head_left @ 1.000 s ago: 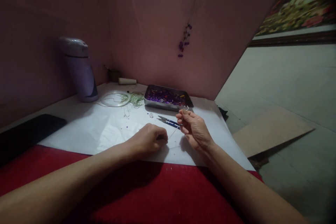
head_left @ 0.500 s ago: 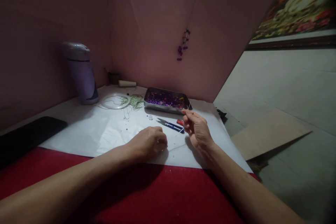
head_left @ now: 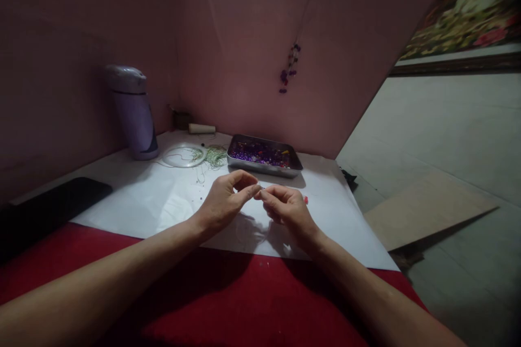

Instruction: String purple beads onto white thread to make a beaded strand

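My left hand [head_left: 228, 198] and my right hand [head_left: 287, 209] meet fingertip to fingertip above the white sheet [head_left: 142, 200]. Each is closed in a pinch on something too small to make out. A faint thin line loops below them over the sheet. Behind the hands stands a metal tray [head_left: 266, 169] of purple beads with a few red and yellow pieces. A small red piece [head_left: 305, 200] shows just beyond my right hand. The scissors are hidden behind my hands.
A purple bottle [head_left: 134, 119] stands at the back left, beside a clear ring coil [head_left: 183, 155] and green threads [head_left: 215, 156]. A black phone-like slab [head_left: 77, 198] lies left. A bead strand [head_left: 289, 68] hangs against the pink panel.
My left hand has risen off the sheet and turned its fingers up. My right hand has come down and left, so their fingertips now meet. The view has shifted slightly.
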Motion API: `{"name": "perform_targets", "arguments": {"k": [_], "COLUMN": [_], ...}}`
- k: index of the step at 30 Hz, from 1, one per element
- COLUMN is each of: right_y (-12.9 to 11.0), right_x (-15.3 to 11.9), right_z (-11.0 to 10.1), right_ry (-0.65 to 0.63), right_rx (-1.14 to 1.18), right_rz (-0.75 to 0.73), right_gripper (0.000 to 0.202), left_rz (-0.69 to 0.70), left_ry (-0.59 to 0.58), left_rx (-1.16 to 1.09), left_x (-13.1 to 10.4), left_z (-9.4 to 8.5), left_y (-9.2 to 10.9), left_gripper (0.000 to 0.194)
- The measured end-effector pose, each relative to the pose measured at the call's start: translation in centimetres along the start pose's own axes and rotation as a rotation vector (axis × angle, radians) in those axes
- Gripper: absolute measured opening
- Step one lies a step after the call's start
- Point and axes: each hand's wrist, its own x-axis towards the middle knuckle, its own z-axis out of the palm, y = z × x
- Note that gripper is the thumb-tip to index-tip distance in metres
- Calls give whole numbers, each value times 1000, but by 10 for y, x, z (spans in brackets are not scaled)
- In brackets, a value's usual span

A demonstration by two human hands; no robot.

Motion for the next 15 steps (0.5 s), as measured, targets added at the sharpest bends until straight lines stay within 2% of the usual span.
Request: {"name": "perform_targets", "arguments": {"k": [4,10,15], "right_y": [3,3,1], "right_x": [-1,0,-1], "right_z": [2,3,4], "right_ry": [-35,36,35], "right_rx": [-22,-3,-2], "right_rz": [-4,-11,-24], "right_gripper": [27,24,24], "left_rz": [-38,-44,-49], "left_ry": [-16,12,29], "left_rx": [7,25,31], "left_x": [1,1,1], "left_z": [-1,0,0], "left_y": [2,1,0], "left_gripper": [14,16,17]}}
